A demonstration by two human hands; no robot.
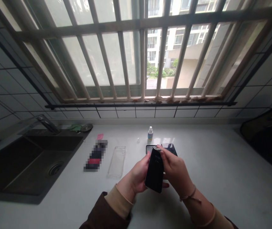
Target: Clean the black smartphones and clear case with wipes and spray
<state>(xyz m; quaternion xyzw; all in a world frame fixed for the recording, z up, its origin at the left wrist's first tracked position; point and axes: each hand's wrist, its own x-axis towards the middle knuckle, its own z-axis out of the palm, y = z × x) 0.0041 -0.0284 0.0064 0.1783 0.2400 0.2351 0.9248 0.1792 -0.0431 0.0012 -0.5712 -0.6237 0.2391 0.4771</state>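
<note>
A smartphone (pixel 154 171) with a dark screen and faint digits near its top is held tilted above the counter. My left hand (pixel 138 175) is closed around its left side and underside. My right hand (pixel 175 163) is at the phone's upper right, fingers closed on a small pale cloth-like piece (pixel 156 148) pressed to the top edge. Partly hidden behind the hands lie a dark-rimmed flat object (pixel 149 148) and a dark glossy flat panel (pixel 169 148). A clear phone case (pixel 117 162) lies left of my left hand.
A small white-capped bottle (pixel 150 134) stands behind the phone. A pixelated dark item (pixel 96 156) and a pink piece (pixel 100 136) lie left of the case. The sink (pixel 38 197) with its tap (pixel 47 124) is at left. A black bag-like object (pixel 269 136) stands right.
</note>
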